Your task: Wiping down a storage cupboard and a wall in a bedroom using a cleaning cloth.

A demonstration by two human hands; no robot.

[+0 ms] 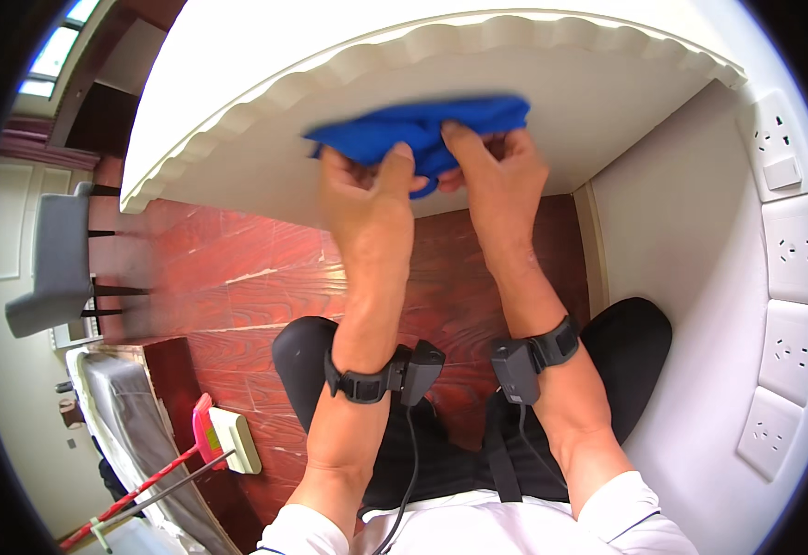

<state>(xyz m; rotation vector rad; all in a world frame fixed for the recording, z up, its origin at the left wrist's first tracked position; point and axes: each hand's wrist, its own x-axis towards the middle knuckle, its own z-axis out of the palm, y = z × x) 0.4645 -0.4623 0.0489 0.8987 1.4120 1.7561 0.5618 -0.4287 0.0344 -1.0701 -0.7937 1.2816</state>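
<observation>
A crumpled blue cloth (404, 132) is stretched between my two hands, in front of the pale side panel of a white piece of furniture with a scalloped edge (445, 38). My left hand (369, 180) grips the cloth's left part, its thumb on top and fingers partly hidden beneath. My right hand (498, 159) pinches the right part the same way, slightly blurred. Whether the cloth touches the panel I cannot tell. Both forearms wear black straps with small dark devices and cables.
White wall sockets (790, 248) line the wall at the right. Red-brown wooden flooring (272, 277) lies below. At the left are a grey chair (57, 257), a broom or dustpan with a pink part (204, 430) and red-striped handle, and a plastic-covered grey piece (123, 395).
</observation>
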